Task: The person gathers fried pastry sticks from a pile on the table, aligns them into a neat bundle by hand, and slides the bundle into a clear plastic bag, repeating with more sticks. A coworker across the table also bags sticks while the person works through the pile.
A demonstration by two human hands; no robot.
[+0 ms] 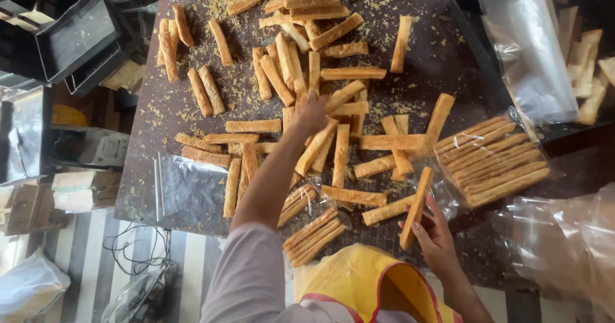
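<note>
Many golden baked pastry sticks [301, 73] lie scattered over a dark, crumb-covered table [435, 60]. My left hand [311, 113] reaches out over the middle of the pile, fingers closing on a stick there. My right hand [435, 230] is near the table's front edge and holds one long stick [416, 206] upright and tilted. A clear bag packed with sticks [490, 159] lies just right of that hand. Small stacks of sticks [314, 233] sit at the front edge, next to my yellow apron [359, 284].
Empty clear bags lie at the front left [189, 191] and the far right [564, 240]. Another clear bag [528, 47] drapes over a tray of sticks at the top right. Dark baking tins [77, 34] stack on the left. A fan [134, 300] and cables sit on the striped floor.
</note>
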